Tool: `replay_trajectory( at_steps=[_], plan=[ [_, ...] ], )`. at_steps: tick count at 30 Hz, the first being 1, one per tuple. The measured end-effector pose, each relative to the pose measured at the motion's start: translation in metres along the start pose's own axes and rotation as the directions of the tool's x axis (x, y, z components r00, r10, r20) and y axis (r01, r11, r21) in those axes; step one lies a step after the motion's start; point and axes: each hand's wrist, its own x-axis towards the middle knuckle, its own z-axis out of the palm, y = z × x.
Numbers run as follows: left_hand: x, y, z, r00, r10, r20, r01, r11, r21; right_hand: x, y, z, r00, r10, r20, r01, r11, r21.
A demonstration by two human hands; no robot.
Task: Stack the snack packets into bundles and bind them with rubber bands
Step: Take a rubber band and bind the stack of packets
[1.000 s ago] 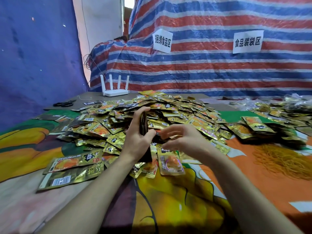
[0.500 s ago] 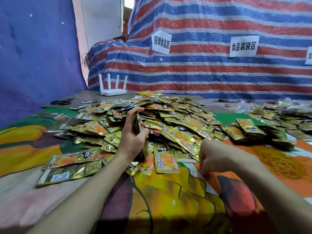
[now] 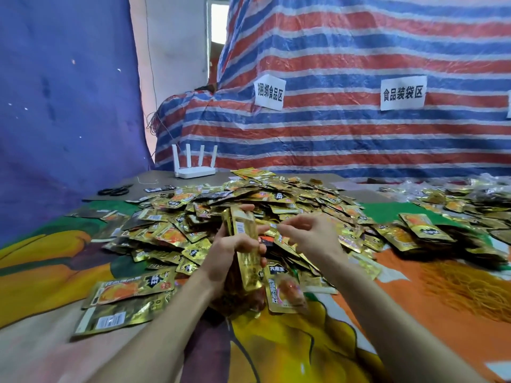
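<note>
A striped tarpaulin [image 3: 359, 139] closes the back, and in front of it the table [image 3: 290, 355], covered with a printed cloth, carries a wide heap of gold snack packets [image 3: 279, 194]. To the right of the heap, near the table edge, lies a pile of yellow rubber bands [image 3: 467, 288]. At the near side of the heap the left hand [image 3: 224, 252] is clamped around a stack of packets [image 3: 244, 244], which stands upright on its narrow end, with the fingers wrapped on its far face. The right hand [image 3: 312, 239] is just beside the top of the stack, thumb and forefinger drawn together as in a pinch; if a band is between them, I cannot tell, it is too small. I judge that binding is the step in hand. The foil looks slippery, so if the left hand loosens while a band is stretched over the top, packets can fan out or slide from the middle. A band released too early may snap off, or catch a loose packet from the heap.
</note>
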Motion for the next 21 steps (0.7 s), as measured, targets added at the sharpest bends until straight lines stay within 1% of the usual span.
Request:
replay_trajectory(
  at_steps=[3,6,9,12,14,15,17,19,20,21],
  plan=[
    [0.002,-0.003,-0.005,0.999,-0.041,0.0,0.041,0.998,0.049,0.001,0.016,0.016,1.0,-0.004,0.005,0.003,0.996,0.085],
    [0.005,-0.003,-0.006,0.993,-0.107,-0.043,0.112,0.988,0.109,0.006,0.026,0.018,1.0,-0.008,0.0,0.008,0.997,0.081],
    [0.006,-0.003,-0.004,0.986,-0.161,-0.038,0.163,0.983,0.081,0.007,0.03,0.017,0.996,-0.028,0.084,0.021,0.997,0.077],
    [0.006,-0.001,-0.004,0.961,-0.277,0.03,0.275,0.96,0.053,0.006,0.034,0.016,0.99,0.034,0.136,-0.045,0.996,0.081],
    [0.004,0.0,-0.004,0.947,-0.298,0.125,0.299,0.954,0.009,0.008,0.036,0.012,0.982,0.095,0.164,-0.112,0.989,0.095],
    [0.003,0.001,-0.002,0.944,-0.281,0.174,0.293,0.955,-0.048,0.01,0.037,0.009,0.969,0.121,0.214,-0.15,0.981,0.126],
    [0.001,0.005,-0.001,0.946,-0.231,0.228,0.273,0.946,-0.174,0.009,0.033,0.004,0.913,0.146,0.382,-0.249,0.939,0.236],
    [-0.001,0.009,-0.003,0.953,-0.174,0.248,0.236,0.941,-0.245,0.007,0.028,-0.001,0.847,0.114,0.519,-0.343,0.864,0.37],
    [-0.002,0.01,-0.004,0.954,-0.155,0.255,0.222,0.94,-0.26,0.006,0.026,-0.004,0.839,0.088,0.537,-0.371,0.815,0.445],
    [-0.003,0.012,-0.005,0.955,-0.146,0.259,0.215,0.94,-0.264,0.006,0.024,-0.006,0.848,0.057,0.527,-0.377,0.764,0.523]
  ],
)
